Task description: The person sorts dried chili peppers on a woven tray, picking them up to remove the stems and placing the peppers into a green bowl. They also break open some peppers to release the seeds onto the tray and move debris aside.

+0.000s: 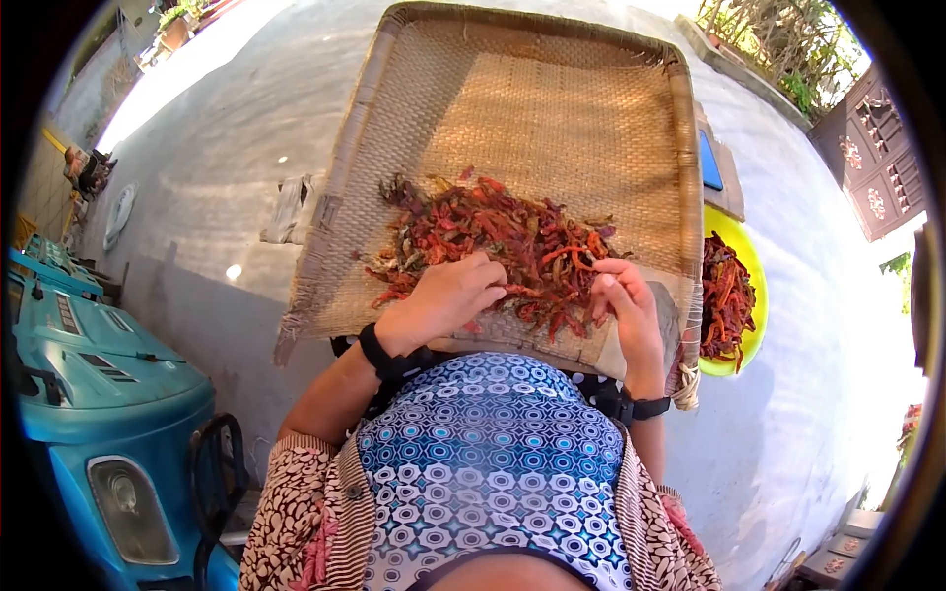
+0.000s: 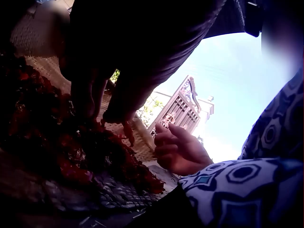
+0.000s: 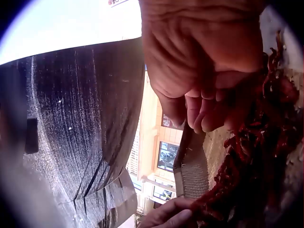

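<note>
A heap of dried red chili peppers (image 1: 493, 236) lies on the near half of a woven bamboo tray (image 1: 552, 118). My left hand (image 1: 453, 295) reaches in over the heap's near edge with bent fingers. In the left wrist view, a dried chili (image 2: 128, 133) hangs at the fingertips of this dark, shaded hand (image 2: 137, 52), pinched there. My right hand (image 1: 629, 300) is at the heap's right edge, its fingers curled and a chili's end right at the index fingertip. The right wrist view shows its palm (image 3: 204, 52) and bent fingers beside the chilies (image 3: 256, 152); I cannot tell whether they grip one.
A yellow basin (image 1: 754, 295) of dark red chilies stands right of the tray, below a blue flat object (image 1: 709, 163) on cardboard. At left is a teal vehicle (image 1: 108, 364). A grey cloth (image 1: 665, 320) lies at the tray's near right corner.
</note>
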A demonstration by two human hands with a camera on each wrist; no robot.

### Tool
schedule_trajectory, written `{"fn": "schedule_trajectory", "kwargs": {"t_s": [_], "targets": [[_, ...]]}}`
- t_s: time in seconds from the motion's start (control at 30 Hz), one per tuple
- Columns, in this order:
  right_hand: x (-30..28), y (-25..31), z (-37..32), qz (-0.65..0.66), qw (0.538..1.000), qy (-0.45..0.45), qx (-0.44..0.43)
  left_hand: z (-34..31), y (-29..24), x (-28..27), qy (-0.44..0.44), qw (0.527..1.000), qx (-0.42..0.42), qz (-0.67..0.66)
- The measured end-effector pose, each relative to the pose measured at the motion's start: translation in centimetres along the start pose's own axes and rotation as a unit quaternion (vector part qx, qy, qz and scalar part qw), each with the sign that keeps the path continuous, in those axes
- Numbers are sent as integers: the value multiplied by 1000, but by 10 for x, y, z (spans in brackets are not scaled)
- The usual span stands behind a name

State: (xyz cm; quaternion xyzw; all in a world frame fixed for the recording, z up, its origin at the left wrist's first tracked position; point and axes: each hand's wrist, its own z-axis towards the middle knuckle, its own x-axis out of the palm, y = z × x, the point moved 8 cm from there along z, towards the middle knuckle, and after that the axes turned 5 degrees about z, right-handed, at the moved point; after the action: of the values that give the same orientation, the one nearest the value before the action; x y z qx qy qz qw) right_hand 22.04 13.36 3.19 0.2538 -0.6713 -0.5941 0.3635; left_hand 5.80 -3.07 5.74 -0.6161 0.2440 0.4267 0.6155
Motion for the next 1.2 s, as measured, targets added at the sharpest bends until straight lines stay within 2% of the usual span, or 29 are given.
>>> {"fn": "schedule_trajectory", "kwargs": {"t_s": [0.07,0.17,0.27,0.33,0.43,0.53,0.6,0.67,0.73,0.77,0.87,0.97,1.07,1.13,1.2], "targets": [[42,2,-2,-64,992,100,45,3,-1,0,-4,999,-9,-42],[72,-1,-3,-216,958,188,10,4,1,5,16,986,-56,-157],[70,-6,-1,-141,975,158,64,2,7,16,62,944,-134,-295],[68,-6,-2,-141,975,154,77,0,11,20,73,917,-172,-354],[62,-10,-3,-134,978,132,95,2,7,21,88,899,-152,-401],[34,-11,3,-99,991,55,77,8,1,7,26,931,-145,-333],[3,-3,5,-41,998,-27,42,11,13,13,13,981,-89,-174],[-32,9,2,41,991,-124,-6,12,13,17,22,997,-51,-52],[-68,13,-1,185,963,-188,-57,13,9,22,54,998,-34,28],[-85,12,-7,259,935,-236,-62,14,6,22,49,998,-22,42],[-113,7,-7,426,878,-193,-106,16,0,21,27,997,10,68],[-92,3,-10,356,910,-206,-60,17,5,20,-9,999,12,40],[-42,5,-6,190,970,-146,-29,16,11,10,-55,996,-34,-66],[-9,0,1,63,997,-53,2,17,11,-2,-90,981,-69,-155],[20,-7,6,-26,998,44,37,18,17,0,-68,959,-94,-257]]}}
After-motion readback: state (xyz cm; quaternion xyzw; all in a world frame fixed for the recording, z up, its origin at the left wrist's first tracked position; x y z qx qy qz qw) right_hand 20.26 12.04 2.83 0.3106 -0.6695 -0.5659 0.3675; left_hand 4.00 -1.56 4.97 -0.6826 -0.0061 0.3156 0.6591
